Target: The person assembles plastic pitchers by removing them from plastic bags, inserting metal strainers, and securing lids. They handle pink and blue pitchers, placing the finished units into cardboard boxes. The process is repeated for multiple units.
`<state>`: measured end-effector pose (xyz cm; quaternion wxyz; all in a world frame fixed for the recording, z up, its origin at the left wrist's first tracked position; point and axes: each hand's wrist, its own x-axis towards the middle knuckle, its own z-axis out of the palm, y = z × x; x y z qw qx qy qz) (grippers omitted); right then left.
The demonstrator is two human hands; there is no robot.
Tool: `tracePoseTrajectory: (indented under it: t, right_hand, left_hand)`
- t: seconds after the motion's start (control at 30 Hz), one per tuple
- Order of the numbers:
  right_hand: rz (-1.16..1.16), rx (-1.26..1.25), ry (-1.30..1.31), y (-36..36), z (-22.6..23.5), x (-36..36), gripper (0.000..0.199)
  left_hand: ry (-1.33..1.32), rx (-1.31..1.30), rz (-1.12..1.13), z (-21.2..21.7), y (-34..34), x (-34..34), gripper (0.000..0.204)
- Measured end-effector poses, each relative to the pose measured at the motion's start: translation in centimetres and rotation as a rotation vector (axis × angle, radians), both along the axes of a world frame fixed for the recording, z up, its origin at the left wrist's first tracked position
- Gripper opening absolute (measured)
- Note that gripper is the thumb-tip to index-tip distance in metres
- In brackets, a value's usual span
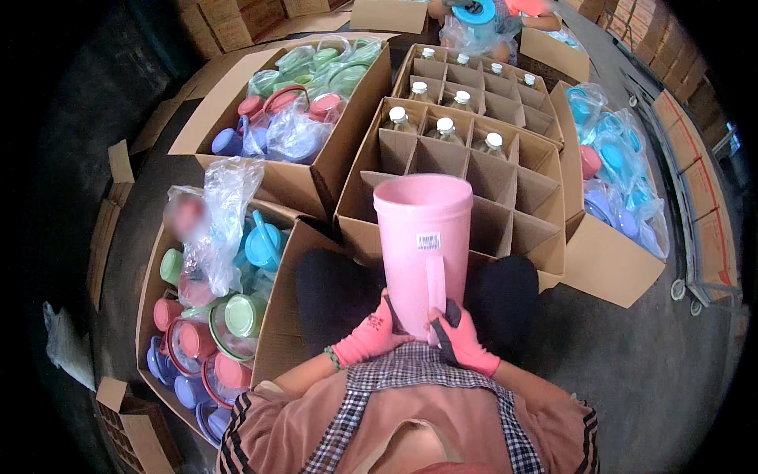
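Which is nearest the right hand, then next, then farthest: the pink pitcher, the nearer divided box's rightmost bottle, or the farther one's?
From the right hand in the head view:
1. Pink pitcher: touching it.
2. Nearer box's rightmost bottle: ahead, beyond the pitcher.
3. Farther box's rightmost bottle: ahead, slightly right.

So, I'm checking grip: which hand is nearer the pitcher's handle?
Right. The right hand is at the lower end of the handle; the left hand is at the lower left side of the pink pitcher.
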<state>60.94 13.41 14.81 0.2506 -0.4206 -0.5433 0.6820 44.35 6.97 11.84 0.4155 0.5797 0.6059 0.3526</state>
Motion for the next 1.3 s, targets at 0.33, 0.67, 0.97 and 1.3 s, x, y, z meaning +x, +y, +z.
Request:
tracePoseTrajectory:
  t: [0.33, 0.67, 0.97, 1.3]
  right_hand:
    - [0.231, -0.085, -0.133, 1.2, -0.8, 0.6, 0.026]
    - [-0.342, 0.626, -0.528, 31.2, 0.9, 0.5, 0.03]
    - [-0.045, 0.682, -1.238, 46.9, -7.3, -5.0, 0.075]
    - [0.144, 0.754, -1.347, 47.2, -7.3, -5.2, 0.064]
  left_hand:
    - [0.057, -0.013, -0.151, 7.1, 5.3, -2.5, 0.033]
    - [-0.829, 0.114, 0.15, -0.2, 15.3, -6.7, 0.063]
    - [-1.056, -0.007, 0.194, -0.2, 16.1, -7.5, 0.078]
    - [-1.113, -0.082, 0.247, 0.0, 16.9, -8.0, 0.074]
